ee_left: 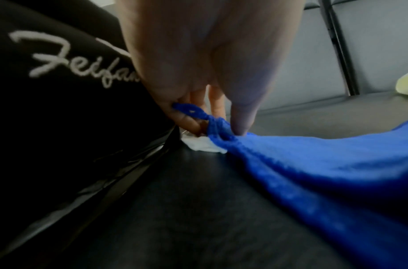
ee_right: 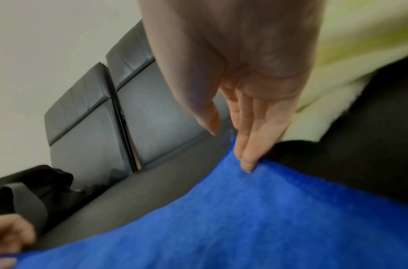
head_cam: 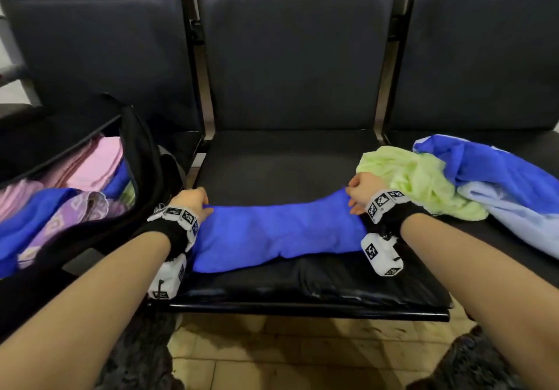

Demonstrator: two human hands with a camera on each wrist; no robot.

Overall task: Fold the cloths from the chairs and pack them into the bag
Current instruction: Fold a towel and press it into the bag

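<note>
Cloth, blue [head_cam: 272, 232]: lies stretched across middle chair seat [head_cam: 287, 159].
Bag [head_cam: 142, 159]: open on left seat, holds folded cloths.
Left hand [head_cam: 193, 200]: fingers pinch bunched left corner.
Right hand [head_cam: 361, 191]: fingers pressed together, straight, on right corner; pinch uncertain.
Pile [head_cam: 423, 181]: green, blue cloths, right seat, unfolded.
Advice: secure both corners, keep edge taut, match corners squarely.

Beige tiled floor [head_cam: 302, 356] under the seat fronts, pale wall [ee_right: 48, 36] behind the seat row, dark fuzzy footwear [head_cam: 472, 365] at lower right, only partly visible
</note>
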